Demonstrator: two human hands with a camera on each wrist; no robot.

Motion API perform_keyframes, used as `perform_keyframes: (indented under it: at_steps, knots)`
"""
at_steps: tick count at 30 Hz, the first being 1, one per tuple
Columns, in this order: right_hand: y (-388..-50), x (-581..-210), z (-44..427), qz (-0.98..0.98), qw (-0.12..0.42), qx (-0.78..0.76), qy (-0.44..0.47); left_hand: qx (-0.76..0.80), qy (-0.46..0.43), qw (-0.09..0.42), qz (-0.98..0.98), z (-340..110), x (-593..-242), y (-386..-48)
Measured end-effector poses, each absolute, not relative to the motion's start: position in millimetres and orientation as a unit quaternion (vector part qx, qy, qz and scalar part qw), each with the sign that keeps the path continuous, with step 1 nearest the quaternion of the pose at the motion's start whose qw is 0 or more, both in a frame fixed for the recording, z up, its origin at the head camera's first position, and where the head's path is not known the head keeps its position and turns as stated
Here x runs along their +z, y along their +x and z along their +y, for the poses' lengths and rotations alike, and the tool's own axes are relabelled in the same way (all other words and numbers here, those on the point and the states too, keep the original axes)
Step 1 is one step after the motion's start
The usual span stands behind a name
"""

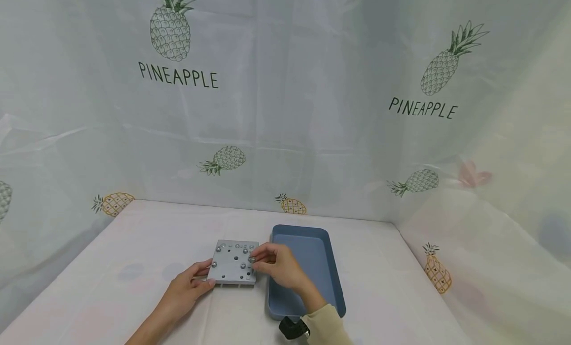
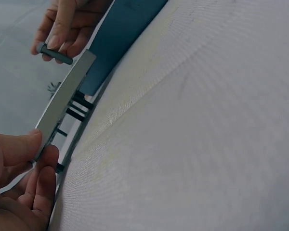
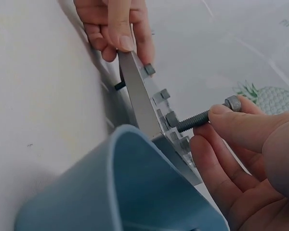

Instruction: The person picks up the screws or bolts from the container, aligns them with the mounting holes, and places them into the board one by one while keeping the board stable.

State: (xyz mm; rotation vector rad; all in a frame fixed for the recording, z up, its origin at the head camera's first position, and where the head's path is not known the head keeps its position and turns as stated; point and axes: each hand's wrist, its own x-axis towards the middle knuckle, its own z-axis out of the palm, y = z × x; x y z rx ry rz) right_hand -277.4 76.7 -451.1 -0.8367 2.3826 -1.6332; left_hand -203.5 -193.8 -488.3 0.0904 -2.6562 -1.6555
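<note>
A square silver metal plate [image 1: 228, 269] with several holes lies on the table. Several socket-head bolts [image 3: 164, 95] sit in it, heads up, and shanks [image 2: 76, 114] stick out underneath. My left hand [image 1: 185, 288] grips the plate's left edge, thumb on the near side and fingers below in the left wrist view. Over the plate's right side, my right hand [image 1: 285, 270] pinches a long socket-head bolt [image 3: 197, 120] between thumb and fingers. Its threaded tip points at the plate, close to a seated bolt head; whether it touches I cannot tell.
Just right of the plate stands a blue rectangular tray [image 1: 336, 285] with raised walls, under my right forearm. A white cloth [image 1: 388, 280] covers the table. Behind it hangs a pineapple-print curtain [image 1: 290, 112]. A black strap device [image 1: 292, 328] is by my right wrist.
</note>
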Motion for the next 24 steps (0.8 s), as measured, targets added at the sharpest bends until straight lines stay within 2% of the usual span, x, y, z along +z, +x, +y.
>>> perform_keyframes:
  at_steps: [24]
  knots:
    - [-277.8, -462.2, 69.5, 0.789, 0.050, -0.543, -0.283, -0.505, 0.038, -0.004, -0.862, -194.6, -488.3, -207.0]
